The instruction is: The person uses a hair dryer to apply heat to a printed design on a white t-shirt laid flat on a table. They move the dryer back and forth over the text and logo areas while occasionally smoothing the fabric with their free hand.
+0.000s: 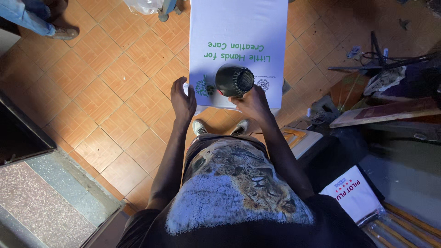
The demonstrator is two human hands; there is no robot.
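From the head view, my right hand (253, 104) has its grip closed on a black heat gun (234, 81) over the near edge of the white printed sheet (239, 27). My left hand (183, 98) is open, touching that edge. Whether the sheet is finished, I cannot tell.

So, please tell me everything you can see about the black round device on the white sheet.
The black device looks like a hair dryer or heat blower, seen end-on: a rounded dark body, apparently plastic, with a ribbed circular grille facing right. It lies over the near edge of the white sheet, beside a small green emblem. The right hand holds it from below; the left hand is open beside the sheet's corner, apart from the device. Its cord is not visible.
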